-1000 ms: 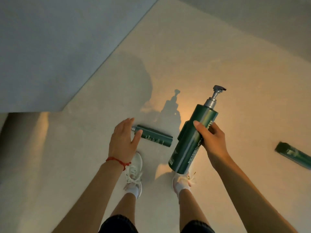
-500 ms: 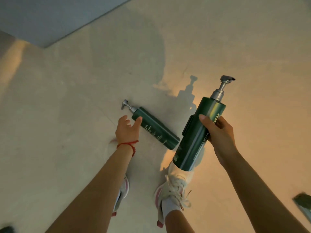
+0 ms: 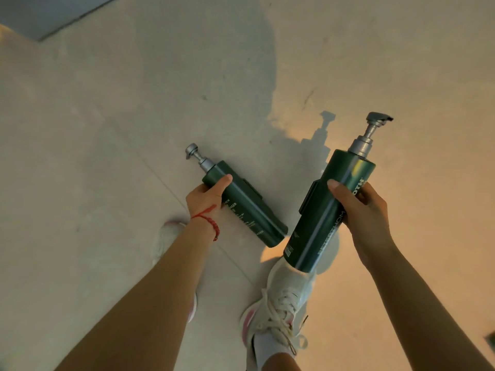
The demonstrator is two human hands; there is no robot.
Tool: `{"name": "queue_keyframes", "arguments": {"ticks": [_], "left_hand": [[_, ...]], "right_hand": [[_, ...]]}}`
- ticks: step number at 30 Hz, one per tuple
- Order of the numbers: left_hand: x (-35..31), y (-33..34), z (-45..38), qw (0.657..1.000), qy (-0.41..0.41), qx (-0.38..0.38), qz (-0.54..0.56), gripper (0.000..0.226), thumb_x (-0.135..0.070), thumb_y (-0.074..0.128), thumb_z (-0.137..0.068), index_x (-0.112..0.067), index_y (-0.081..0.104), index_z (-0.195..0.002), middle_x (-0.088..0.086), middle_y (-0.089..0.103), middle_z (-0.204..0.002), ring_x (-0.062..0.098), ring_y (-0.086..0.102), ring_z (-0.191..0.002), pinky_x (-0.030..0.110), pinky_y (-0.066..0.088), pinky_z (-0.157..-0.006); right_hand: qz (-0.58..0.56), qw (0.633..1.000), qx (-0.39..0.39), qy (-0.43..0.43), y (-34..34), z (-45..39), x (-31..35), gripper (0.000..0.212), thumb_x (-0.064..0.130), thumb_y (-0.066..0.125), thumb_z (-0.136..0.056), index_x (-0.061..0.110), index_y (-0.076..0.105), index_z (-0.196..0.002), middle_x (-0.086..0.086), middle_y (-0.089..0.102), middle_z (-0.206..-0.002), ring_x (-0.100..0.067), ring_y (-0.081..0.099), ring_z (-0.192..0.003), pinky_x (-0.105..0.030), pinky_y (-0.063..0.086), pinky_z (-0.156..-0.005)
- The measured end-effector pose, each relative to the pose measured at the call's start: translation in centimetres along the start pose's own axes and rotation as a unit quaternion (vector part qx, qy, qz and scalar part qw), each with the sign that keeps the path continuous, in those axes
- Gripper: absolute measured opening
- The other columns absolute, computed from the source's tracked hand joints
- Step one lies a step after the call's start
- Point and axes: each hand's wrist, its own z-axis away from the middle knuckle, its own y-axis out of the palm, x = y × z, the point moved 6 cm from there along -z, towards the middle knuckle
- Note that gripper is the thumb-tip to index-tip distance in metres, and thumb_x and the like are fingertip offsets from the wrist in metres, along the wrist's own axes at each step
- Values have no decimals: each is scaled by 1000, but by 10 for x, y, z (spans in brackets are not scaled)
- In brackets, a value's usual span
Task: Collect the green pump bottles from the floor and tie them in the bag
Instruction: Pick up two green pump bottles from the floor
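Right hand [image 3: 359,210] holds the large green pump bottle [image 3: 329,210] off the floor [image 3: 107,129], fingers wrapped around the mid-body, thumb across the front, pump head up and tilted away. Likely parked there so the other hand is free for the next pickup.

Left hand [image 3: 206,196] reaches down to the smaller green pump bottle [image 3: 246,204], which lies on its side on the floor, pump pointing up-left. Thumb sits on top near the shoulder and the fingers curl under the far side: closed on the bottle, probably gripping near the neck for a one-handed lift. Whether it is lifted off the floor yet, cannot tell.

Red string bracelet [image 3: 207,218] on the left wrist. White sneakers [image 3: 281,303] below, the right one just under the held bottle's base.

Hidden or unclear: no bag in view. Left fingertips are behind the bottle. Label text is partly covered by the hands and blurred. A dark green sliver [image 3: 490,341] is cut off at the right edge, possibly another bottle, cannot confirm.
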Motion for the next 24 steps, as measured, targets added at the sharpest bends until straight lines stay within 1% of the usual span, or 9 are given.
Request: {"name": "queue_keyframes", "arguments": {"ticks": [2, 6, 9, 11, 14, 18, 20, 22, 24], "left_hand": [[-9, -2, 8, 999, 3, 35, 23, 17, -25, 75, -70, -16, 61, -75, 5, 65, -84, 20, 63, -84, 35, 55, -79], [-41, -4, 37, 991, 37, 125, 21, 15, -21, 73, -70, -16, 63, -81, 3, 70, -78, 16, 68, -76, 26, 57, -60], [-72, -5, 70, 976, 48, 211, 7, 33, -27, 76, -58, -14, 63, -86, -3, 74, -68, 14, 70, -69, 23, 55, -55], [-92, -7, 95, 966, 50, 253, -8, 41, -30, 79, -52, -13, 64, -87, -2, 74, -70, 16, 70, -71, 25, 55, -56], [-122, -11, 140, 955, 57, 290, -23, 33, -24, 74, -61, -10, 64, -89, -1, 74, -73, 18, 70, -74, 28, 56, -59], [-167, -19, 212, 949, 73, 304, -38, 39, -27, 74, -59, -8, 63, -91, 7, 71, -84, 24, 67, -81, 36, 55, -69], [-189, -21, 253, 948, 79, 306, -40, 44, -32, 72, -58, -7, 62, -92, 12, 65, -91, 29, 62, -86, 41, 52, -77], [-208, -24, 293, 947, 85, 306, -42, 43, -33, 69, -56, -7, 62, -90, 13, 63, -90, 29, 60, -85, 43, 49, -79], [-225, -26, 328, 946, 99, 305, -46, 42, -29, 74, -55, -7, 63, -88, 14, 64, -88, 30, 60, -85, 45, 48, -82]], "right_hand": [[-17, 1000, -4, 2, -6, 4, 8, 35, 41, 71, -65, 27, 64, -96, -5, 69, -99, -23, 67, -93, -48, 53, -88], [-29, 999, 12, 3, -15, 23, 30, 25, 34, 71, -74, 27, 64, -96, -3, 70, -97, -20, 68, -91, -44, 53, -87], [-37, 999, 28, 3, -20, 46, 54, 24, 33, 70, -74, 27, 63, -96, -5, 70, -97, -20, 68, -89, -41, 54, -83], [-50, 998, 35, 1, -23, 65, 73, 31, 38, 71, -68, 26, 64, -95, -2, 71, -92, -17, 69, -85, -37, 55, -77], [-73, 997, 40, 2, -29, 99, 105, 37, 42, 70, -63, 23, 65, -94, 2, 73, -86, -16, 70, -81, -32, 55, -71], [-89, 995, 51, -11, -42, 150, 159, 45, 45, 70, -59, 21, 65, -97, -1, 72, -88, -15, 70, -79, -23, 55, -63], [-93, 994, 54, -18, -52, 174, 187, 44, 44, 71, -61, 21, 65, -97, -3, 72, -90, -15, 70, -79, -24, 53, -64], [-93, 994, 54, -25, -63, 200, 212, 38, 44, 71, -62, 23, 67, -94, 0, 72, -88, -15, 69, -80, -26, 53, -67], [-96, 993, 53, -40, -73, 224, 235, 36, 47, 71, -60, 26, 69, -89, 5, 73, -81, -11, 69, -77, -22, 52, -64]]}}
